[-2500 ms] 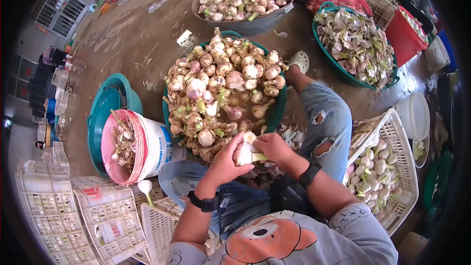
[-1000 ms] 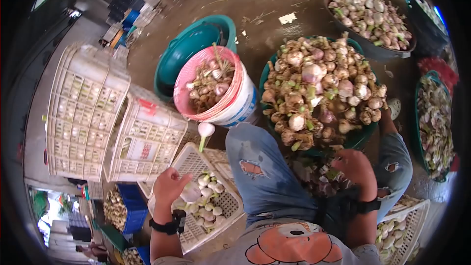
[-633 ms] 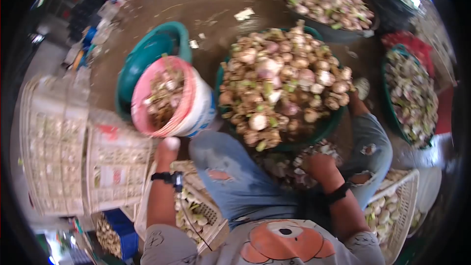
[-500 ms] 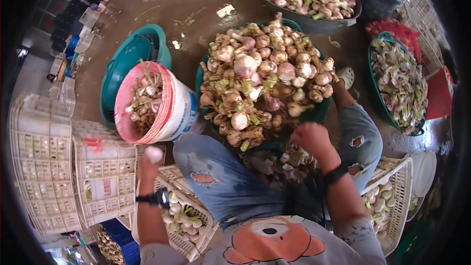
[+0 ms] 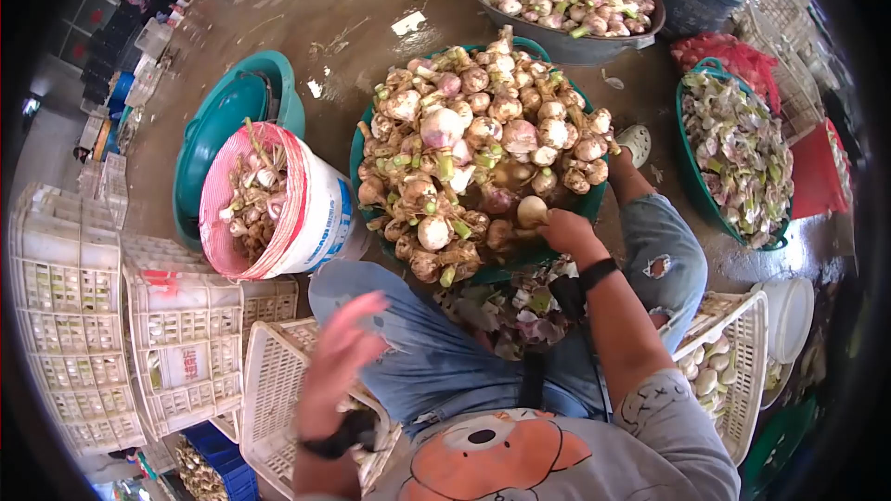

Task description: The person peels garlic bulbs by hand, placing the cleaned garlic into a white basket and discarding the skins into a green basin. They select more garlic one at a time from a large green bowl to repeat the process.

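Note:
My right hand reaches over the near right rim of a green tub. Its fingertips close on a pale garlic bulb; the far side of the grip is hidden. Soil-stained garlic with cut stems fills the tub in a heap, with brownish water showing at the near right. My left hand, smeared by motion, is raised beside my left knee above a white crate. Its fingers stretch out and nothing shows in them. Purplish peeled skins lie between my legs.
To the left stand a white bucket with a pink liner holding garlic scraps, a green basin and stacked crates. Rightward are a tub of skins and a bulb crate. A grey basin of garlic is beyond.
My left hand has moved right from the crates and no longer holds the white bulb. My right hand has reached forward into the tub onto a bulb. The view has shifted slightly.

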`<action>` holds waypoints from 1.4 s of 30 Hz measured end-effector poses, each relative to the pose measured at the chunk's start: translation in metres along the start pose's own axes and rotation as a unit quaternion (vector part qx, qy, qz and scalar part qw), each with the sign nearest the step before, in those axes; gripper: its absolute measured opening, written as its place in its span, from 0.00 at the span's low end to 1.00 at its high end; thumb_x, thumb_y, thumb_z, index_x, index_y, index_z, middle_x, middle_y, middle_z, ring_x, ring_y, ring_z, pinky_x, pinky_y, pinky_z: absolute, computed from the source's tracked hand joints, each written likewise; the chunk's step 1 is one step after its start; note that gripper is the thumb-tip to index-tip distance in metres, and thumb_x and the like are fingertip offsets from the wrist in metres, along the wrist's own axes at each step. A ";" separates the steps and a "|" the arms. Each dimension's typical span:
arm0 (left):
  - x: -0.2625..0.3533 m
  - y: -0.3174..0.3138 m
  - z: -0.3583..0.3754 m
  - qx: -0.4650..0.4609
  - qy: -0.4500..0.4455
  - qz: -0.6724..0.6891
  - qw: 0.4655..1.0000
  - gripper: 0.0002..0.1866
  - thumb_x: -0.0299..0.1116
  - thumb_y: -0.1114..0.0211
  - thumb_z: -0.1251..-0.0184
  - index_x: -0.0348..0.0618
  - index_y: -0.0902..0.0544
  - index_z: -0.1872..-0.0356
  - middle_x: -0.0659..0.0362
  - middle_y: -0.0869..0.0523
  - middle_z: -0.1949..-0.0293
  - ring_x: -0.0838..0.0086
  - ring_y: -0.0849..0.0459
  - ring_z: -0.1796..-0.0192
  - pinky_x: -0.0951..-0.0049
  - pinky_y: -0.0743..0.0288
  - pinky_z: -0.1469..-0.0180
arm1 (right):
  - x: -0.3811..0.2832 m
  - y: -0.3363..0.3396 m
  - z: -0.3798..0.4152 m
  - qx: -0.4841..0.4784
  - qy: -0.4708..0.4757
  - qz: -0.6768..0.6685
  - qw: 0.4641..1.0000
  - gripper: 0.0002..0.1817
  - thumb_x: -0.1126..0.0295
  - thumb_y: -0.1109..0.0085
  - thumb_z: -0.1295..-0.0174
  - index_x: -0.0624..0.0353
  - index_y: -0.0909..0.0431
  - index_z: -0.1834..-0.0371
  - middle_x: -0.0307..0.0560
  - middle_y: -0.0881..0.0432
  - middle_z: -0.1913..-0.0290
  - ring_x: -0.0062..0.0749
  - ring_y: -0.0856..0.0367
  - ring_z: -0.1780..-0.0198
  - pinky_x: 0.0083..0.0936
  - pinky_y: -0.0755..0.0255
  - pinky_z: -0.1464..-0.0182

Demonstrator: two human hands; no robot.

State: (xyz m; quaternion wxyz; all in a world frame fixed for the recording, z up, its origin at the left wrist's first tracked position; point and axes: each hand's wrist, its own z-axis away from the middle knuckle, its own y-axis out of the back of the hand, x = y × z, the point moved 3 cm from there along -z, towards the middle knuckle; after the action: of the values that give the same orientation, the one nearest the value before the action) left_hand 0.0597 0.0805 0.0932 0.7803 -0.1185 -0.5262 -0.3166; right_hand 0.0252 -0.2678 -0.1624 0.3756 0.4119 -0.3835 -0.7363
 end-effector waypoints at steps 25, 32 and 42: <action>-0.047 -0.127 -0.130 -0.161 0.040 0.230 0.959 0.22 0.42 0.46 0.36 0.42 0.29 0.45 0.56 0.22 0.52 0.72 0.23 0.51 0.72 0.28 0.52 | -0.097 0.051 0.134 0.089 -0.030 -0.649 0.755 0.20 0.60 0.53 0.36 0.71 0.25 0.68 0.48 0.22 0.75 0.32 0.23 0.73 0.29 0.29 0.73; -0.018 -0.126 -0.099 -0.193 -0.237 -0.228 0.924 0.32 0.26 0.30 0.54 0.41 0.31 0.44 0.52 0.24 0.49 0.66 0.25 0.47 0.70 0.32 0.44 | -0.078 0.047 0.127 -0.059 -0.124 -0.751 0.645 0.15 0.61 0.52 0.35 0.63 0.23 0.61 0.41 0.21 0.72 0.24 0.25 0.74 0.21 0.32 0.73; -0.070 -0.116 -0.114 0.011 -0.006 0.359 0.933 0.16 0.44 0.43 0.36 0.41 0.23 0.58 0.56 0.20 0.57 0.71 0.18 0.59 0.76 0.21 0.62 | -0.092 0.078 0.170 0.007 0.112 -0.722 0.682 0.14 0.64 0.54 0.33 0.61 0.25 0.53 0.38 0.21 0.61 0.21 0.26 0.59 0.22 0.32 0.54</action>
State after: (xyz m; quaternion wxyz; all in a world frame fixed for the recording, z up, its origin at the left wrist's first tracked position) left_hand 0.0561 -0.0422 -0.0346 0.8399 -0.2933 -0.4566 -0.0089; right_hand -0.0737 -0.1773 -0.0030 -0.2354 0.6428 0.0728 -0.7253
